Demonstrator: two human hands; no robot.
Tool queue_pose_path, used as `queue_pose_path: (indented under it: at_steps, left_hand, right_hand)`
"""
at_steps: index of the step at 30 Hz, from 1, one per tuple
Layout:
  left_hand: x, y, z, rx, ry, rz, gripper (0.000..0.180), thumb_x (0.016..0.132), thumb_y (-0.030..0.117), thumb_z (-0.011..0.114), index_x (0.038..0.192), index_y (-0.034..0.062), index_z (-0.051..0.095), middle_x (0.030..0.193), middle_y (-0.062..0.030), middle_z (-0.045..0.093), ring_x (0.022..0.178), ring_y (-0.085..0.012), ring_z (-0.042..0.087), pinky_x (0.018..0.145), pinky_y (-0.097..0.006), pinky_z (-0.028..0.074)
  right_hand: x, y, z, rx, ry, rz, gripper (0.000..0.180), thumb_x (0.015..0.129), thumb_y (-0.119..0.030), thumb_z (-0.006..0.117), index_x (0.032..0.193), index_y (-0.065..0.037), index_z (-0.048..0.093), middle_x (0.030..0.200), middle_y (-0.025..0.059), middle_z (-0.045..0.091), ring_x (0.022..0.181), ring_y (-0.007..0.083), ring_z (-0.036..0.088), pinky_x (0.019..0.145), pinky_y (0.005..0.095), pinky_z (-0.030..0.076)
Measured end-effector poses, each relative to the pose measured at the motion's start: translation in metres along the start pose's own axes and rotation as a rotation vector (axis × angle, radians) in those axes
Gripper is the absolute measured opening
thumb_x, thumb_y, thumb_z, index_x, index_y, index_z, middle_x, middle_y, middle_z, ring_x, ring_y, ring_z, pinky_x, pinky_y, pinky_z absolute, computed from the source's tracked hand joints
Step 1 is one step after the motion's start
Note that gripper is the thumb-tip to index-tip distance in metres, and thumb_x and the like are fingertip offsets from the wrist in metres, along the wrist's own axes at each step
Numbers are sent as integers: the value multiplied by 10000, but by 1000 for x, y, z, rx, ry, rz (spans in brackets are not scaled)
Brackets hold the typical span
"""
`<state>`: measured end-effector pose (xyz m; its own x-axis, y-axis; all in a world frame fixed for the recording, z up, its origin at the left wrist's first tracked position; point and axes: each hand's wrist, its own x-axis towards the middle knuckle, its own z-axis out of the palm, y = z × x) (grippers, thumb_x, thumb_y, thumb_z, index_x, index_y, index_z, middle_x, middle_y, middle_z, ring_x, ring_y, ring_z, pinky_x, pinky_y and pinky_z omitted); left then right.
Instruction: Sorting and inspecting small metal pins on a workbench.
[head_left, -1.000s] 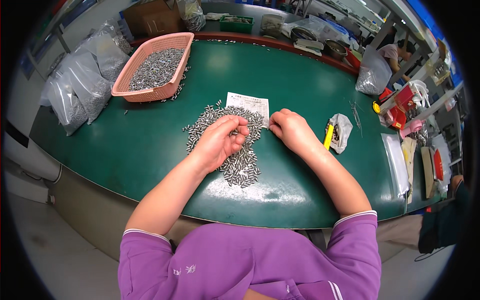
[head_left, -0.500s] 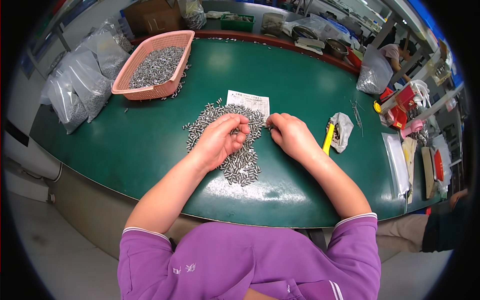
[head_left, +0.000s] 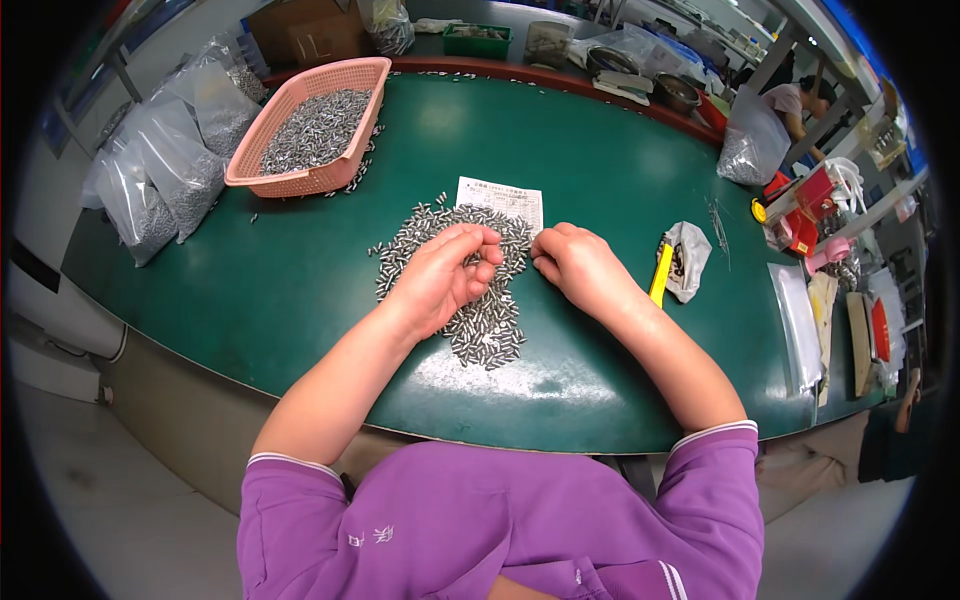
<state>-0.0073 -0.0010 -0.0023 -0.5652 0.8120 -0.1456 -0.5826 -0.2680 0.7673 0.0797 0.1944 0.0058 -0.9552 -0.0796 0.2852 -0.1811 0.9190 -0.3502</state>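
A loose pile of small silvery metal pins with dark bands (head_left: 487,342) lies on the green table (head_left: 590,390). Over its middle is my left hand (head_left: 437,283), palm turned inward and fingers curled toward the thumb; what lies inside the curl is hidden. At the pile's right edge my right hand (head_left: 582,267) has thumb and forefinger drawn together in a pinch, and anything between the tips is too small to make out. A printed paper slip (head_left: 515,203) sits just beyond the hands, partly covered by pins.
A pink plastic basket (head_left: 350,165) full of similar pins stands far left, beside clear bags of parts (head_left: 190,190). To the right lie a yellow utility knife (head_left: 660,275) and a small plastic bag (head_left: 690,262). Packets and tools line the right edge. A person (head_left: 790,105) sits far right.
My right hand has shifted slightly, and the small dark piece seen at its fingertips earlier no longer shows. The left hand keeps its curled pose; the whole view has moved a little.
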Motion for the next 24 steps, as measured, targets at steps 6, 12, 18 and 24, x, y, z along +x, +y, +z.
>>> queue_pose_path:
  at_steps: [6,12,18,24]
  left_hand:
    - [0,1,-2,-33,8,15,179,951,158,420,1024,28,520,872,-37,549,679,-86,495,576,-197,421]
    - [2,4,-1,-89,100,64,170,953,156,426,1007,21,516,847,-42,530,663,-84,467,521,-183,399]
    - [2,4,-1,-116,130,70,184,949,143,429,1032,3,514,852,-50,526,666,-91,460,527,-190,386]
    - [1,5,-5,-103,97,75,156,942,149,444,1010,30,518,862,-44,551,678,-85,501,568,-199,420]
  right_hand:
    - [-4,-8,2,-43,28,-18,96,792,-67,601,867,-24,561,825,142,573,787,322,577,698,400,474]
    - [23,-29,-2,154,150,-88,108,803,-60,606,890,-21,556,852,136,585,816,315,584,716,370,477]
    - [29,-26,3,203,170,-34,127,799,-47,586,924,-27,568,877,144,593,836,313,595,729,369,484]
    - [19,-16,-20,63,65,21,116,758,-71,634,868,-44,609,842,110,590,801,277,596,705,357,480]
